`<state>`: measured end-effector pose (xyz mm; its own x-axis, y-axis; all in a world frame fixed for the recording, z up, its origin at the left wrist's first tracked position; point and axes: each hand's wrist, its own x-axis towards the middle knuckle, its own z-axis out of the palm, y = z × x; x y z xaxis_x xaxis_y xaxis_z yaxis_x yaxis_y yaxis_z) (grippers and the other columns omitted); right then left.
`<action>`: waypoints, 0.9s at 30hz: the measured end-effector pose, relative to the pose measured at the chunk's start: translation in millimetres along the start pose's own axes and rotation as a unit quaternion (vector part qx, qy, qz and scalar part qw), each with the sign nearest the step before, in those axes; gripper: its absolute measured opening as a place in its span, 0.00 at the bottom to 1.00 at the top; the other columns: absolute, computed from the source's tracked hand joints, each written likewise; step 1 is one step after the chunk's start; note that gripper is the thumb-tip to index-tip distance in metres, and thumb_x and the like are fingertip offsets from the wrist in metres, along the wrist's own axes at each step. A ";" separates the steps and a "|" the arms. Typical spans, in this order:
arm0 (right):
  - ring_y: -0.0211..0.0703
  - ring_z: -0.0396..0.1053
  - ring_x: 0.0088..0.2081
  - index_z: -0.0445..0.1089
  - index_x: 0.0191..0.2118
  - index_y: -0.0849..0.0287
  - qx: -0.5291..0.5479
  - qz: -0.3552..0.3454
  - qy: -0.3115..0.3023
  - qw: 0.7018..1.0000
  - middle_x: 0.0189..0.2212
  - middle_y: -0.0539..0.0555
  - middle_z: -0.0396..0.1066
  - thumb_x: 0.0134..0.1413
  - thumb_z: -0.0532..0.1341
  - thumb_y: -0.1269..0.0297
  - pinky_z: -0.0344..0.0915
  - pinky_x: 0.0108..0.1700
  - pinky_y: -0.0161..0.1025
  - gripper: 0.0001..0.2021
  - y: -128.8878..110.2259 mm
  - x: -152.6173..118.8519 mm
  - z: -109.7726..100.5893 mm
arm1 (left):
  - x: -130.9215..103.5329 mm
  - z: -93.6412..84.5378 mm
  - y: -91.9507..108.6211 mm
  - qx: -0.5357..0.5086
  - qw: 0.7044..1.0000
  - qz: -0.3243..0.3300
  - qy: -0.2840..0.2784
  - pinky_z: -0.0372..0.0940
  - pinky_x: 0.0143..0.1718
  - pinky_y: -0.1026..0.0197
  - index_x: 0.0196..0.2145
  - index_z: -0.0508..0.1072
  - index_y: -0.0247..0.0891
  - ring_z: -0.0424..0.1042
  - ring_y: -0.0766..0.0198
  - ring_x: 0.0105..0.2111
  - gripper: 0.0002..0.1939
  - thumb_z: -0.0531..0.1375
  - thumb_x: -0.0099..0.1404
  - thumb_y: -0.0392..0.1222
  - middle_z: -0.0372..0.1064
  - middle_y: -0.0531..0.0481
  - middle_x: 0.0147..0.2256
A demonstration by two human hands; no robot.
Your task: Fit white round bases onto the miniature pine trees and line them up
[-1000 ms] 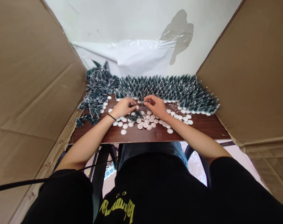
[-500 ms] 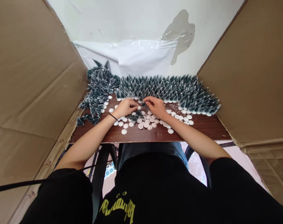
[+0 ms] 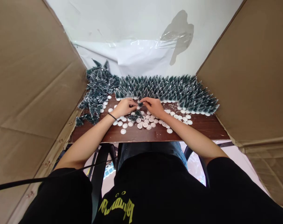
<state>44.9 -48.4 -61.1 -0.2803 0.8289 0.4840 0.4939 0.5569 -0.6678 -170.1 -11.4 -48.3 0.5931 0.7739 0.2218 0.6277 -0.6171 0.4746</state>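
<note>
My left hand (image 3: pixel 124 107) pinches a white round base (image 3: pixel 138 107) between thumb and fingers. Facing it, my right hand (image 3: pixel 153 106) has its fingertips closed on a small dark green bottle-brush tree (image 3: pixel 140 104). Tree and base meet between the two hands; whether they are joined is too small to tell. Just below, a loose frosted tree (image 3: pixel 134 116) lies on its side among scattered white bases (image 3: pixel 145 125). Behind my hands, dense rows of upright trees (image 3: pixel 164 87) stand on white bases.
A heap of loose trees (image 3: pixel 99 82) fills the left back of the brown table (image 3: pixel 146 136). Brown fabric walls (image 3: pixel 246 62) flank both sides, and a white wall (image 3: pixel 136 21) rises behind. A black cable (image 3: pixel 38 179) crosses at lower left.
My right hand has moved slightly left, bringing the small tree against the white base. My left hand stays almost where it was.
</note>
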 end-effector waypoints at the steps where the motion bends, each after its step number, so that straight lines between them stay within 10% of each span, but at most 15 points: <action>1: 0.40 0.72 0.34 0.78 0.42 0.59 -0.003 0.001 0.001 1.000 0.37 0.54 0.79 0.63 0.56 0.69 0.65 0.40 0.37 0.13 0.0 0.0 0.1 | 0.0 0.0 0.3 0.001 1.000 -0.001 -0.001 0.68 0.42 0.58 0.40 0.84 0.39 0.74 0.60 0.36 0.11 0.62 0.64 0.40 0.76 0.46 0.38; 27: 0.49 0.69 0.52 0.67 0.60 0.55 -0.090 -0.157 -0.069 0.981 0.55 0.57 0.74 0.64 0.49 0.75 0.69 0.55 0.52 0.22 4.6 0.6 10.6 | 0.5 2.0 -2.1 0.028 0.999 0.025 0.003 0.67 0.42 0.58 0.35 0.78 0.35 0.72 0.59 0.36 0.07 0.60 0.62 0.38 0.73 0.47 0.35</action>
<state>38.2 -44.8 -69.9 -0.5445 0.6246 0.5598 0.5000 0.7776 -0.3813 -170.1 -10.0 -50.9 0.6208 0.7431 0.2497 0.6255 -0.6616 0.4137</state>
